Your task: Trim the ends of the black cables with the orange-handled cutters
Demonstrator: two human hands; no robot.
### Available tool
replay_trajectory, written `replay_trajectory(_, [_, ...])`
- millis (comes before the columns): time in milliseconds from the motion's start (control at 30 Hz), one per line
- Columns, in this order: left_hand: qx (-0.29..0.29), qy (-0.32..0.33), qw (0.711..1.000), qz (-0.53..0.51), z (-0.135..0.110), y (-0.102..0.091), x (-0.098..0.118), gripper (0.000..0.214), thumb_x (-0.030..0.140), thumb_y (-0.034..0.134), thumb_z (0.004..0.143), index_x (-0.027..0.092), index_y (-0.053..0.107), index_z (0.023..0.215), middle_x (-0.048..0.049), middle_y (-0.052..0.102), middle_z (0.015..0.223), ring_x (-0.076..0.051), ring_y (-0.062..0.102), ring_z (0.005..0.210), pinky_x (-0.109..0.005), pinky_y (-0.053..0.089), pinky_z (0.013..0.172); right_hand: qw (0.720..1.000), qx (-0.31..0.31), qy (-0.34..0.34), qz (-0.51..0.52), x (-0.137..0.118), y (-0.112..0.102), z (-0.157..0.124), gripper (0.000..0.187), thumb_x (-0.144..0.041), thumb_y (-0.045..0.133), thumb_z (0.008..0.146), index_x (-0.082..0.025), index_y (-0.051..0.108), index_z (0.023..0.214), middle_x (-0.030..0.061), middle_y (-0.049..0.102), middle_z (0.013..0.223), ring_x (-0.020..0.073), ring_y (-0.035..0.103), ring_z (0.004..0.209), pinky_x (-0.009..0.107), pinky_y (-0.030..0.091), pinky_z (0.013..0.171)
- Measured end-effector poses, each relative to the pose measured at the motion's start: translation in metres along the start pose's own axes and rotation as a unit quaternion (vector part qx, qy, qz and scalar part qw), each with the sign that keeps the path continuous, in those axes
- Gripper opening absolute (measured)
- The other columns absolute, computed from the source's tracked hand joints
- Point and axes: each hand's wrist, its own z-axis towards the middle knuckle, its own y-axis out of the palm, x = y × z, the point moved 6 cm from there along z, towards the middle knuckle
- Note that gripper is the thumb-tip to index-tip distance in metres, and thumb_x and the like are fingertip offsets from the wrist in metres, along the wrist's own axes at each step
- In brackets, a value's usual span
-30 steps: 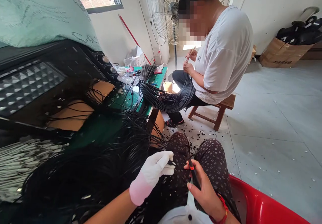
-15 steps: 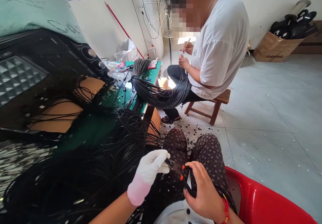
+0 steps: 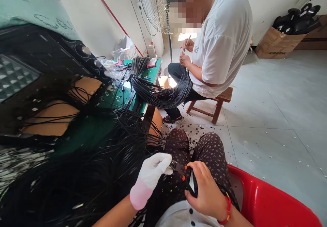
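Note:
My left hand (image 3: 153, 172), in a white glove with a pink cuff, is closed in a pinch on a black cable (image 3: 172, 165), of which only a short dark end shows at the fingertips. My right hand (image 3: 204, 188) is bare and wraps round the handles of black cutting pliers (image 3: 184, 177) with orange marks. Their jaws point left, close to the gloved fingertips; whether they touch the cable is too dark to tell. A big heap of black cables (image 3: 125, 155) lies to the left of both hands and reaches to my lap.
A green table (image 3: 87, 130) carries cables, cardboard and scraps. Across from me a co-worker (image 3: 219, 46) sits on a wooden stool (image 3: 221, 101), with a cable bundle (image 3: 160, 92) over the lap. A red chair (image 3: 270, 198) is beneath me. Behind stand a fan (image 3: 155, 5) and a carton (image 3: 278, 46).
The view has shifted slightly. The pliers' handles look a little closer together, while both hands stay in nearly the same place.

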Motion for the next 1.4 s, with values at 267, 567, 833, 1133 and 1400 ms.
replay_trajectory(267, [0.008,0.014,1.000,0.015,0.006,-0.004,-0.008,0.023,0.037,0.064,0.078,0.014,0.068,0.077,-0.0005,0.063,0.076,-0.011,0.062,0.057,-0.022,0.050,0.057,0.996,-0.055,0.021,0.063,0.005,0.004,0.003,0.046,-0.016,0.055,0.067,-0.020,0.049,0.112,0.0052,0.054,0.095,0.0201,0.052,0.087,0.035,0.043,0.082])
replay_trajectory(567, [0.047,-0.037,0.989,-0.132,0.005,-0.001,-0.020,0.026,0.037,0.074,0.067,0.014,0.066,0.077,0.0015,0.063,0.068,-0.009,0.059,0.050,-0.021,0.051,0.051,0.994,-0.064,0.038,0.082,0.011,0.010,0.000,0.041,-0.014,0.055,0.066,-0.019,0.053,0.107,0.0028,0.056,0.086,0.0166,0.052,0.073,0.030,0.044,0.070])
replay_trajectory(833, [0.065,-0.011,0.995,-0.069,0.002,0.003,-0.024,0.026,0.038,0.071,0.070,0.013,0.067,0.079,-0.0003,0.067,0.064,-0.011,0.061,0.051,-0.021,0.050,0.052,0.998,-0.031,0.048,0.029,0.015,0.016,-0.002,0.044,-0.007,0.047,0.068,-0.015,0.049,0.111,0.0096,0.055,0.102,0.0224,0.050,0.096,0.037,0.040,0.089])
replay_trajectory(1133, [0.062,-0.003,0.996,-0.062,0.004,0.007,-0.017,0.026,0.038,0.069,0.070,0.013,0.066,0.076,0.0012,0.064,0.056,-0.011,0.060,0.047,-0.021,0.048,0.051,0.994,-0.061,0.070,0.055,0.021,0.025,-0.001,0.027,-0.003,0.046,0.062,-0.019,0.049,0.084,0.0012,0.054,0.077,0.0155,0.049,0.069,0.026,0.039,0.065])
replay_trajectory(1400, [0.076,-0.013,0.994,-0.078,0.009,0.005,-0.022,0.028,0.040,0.069,0.070,0.014,0.065,0.076,0.0014,0.063,0.057,-0.009,0.056,0.045,-0.020,0.046,0.048,0.992,-0.057,0.071,0.085,0.021,0.021,-0.001,0.035,-0.006,0.045,0.065,-0.018,0.050,0.097,0.0029,0.055,0.087,0.0162,0.050,0.077,0.028,0.041,0.073])
